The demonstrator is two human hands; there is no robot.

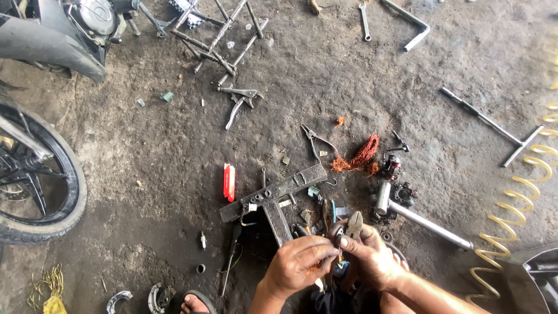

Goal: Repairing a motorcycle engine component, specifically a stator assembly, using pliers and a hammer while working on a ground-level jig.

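My left hand [299, 261] and my right hand [372, 259] meet low in the middle of the view, over a dirty concrete floor. Both pinch a small dark part [338, 232] with copper wire strands on it. My right hand also grips grey pliers [353, 224], whose jaws stick up beside that part. A bit of blue and orange shows between my fingers [340, 267]. Just above my hands lies a T-shaped metal bar [273, 195].
A tangle of copper wire [360, 156], small pliers [315, 141], locking pliers [239, 100], a red box [229, 181], a T-handle wrench [494, 127] and a steel tube [427, 224] lie around. A motorcycle wheel [35, 180] stands left; a yellow coiled hose [517, 209] runs right.
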